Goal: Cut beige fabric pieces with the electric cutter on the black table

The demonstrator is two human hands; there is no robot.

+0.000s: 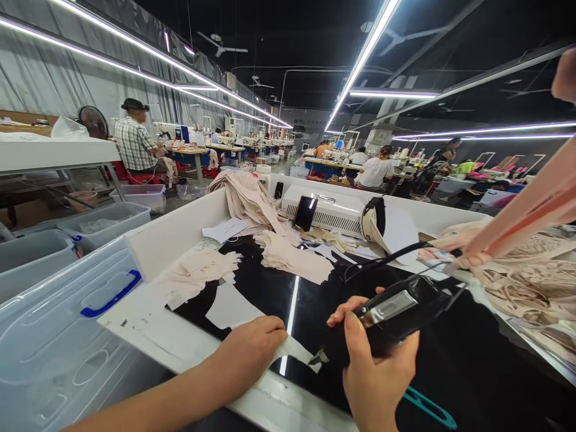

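My right hand (375,366) grips a black corded power tool (400,309) with a narrow metal tip. That tip rests at the right end of a pale fabric piece (297,351) on the glossy black board (252,255). My left hand (252,354), fingers curled together, holds the fabric piece down just left of the tip. Part of the fabric is hidden under this hand, with a white cut piece (231,307) showing beyond it. A blush-coloured stack of cut pieces (294,258) lies farther back, and another pale stack (202,273) sits to the left.
A phone (305,213) leans against a white vented unit (324,207) at the back. Beige straps (526,282) are heaped on the right, below a hanging pink strip (517,204). A teal tool (429,407) lies near my right wrist. Clear plastic bins (67,336) stand left.
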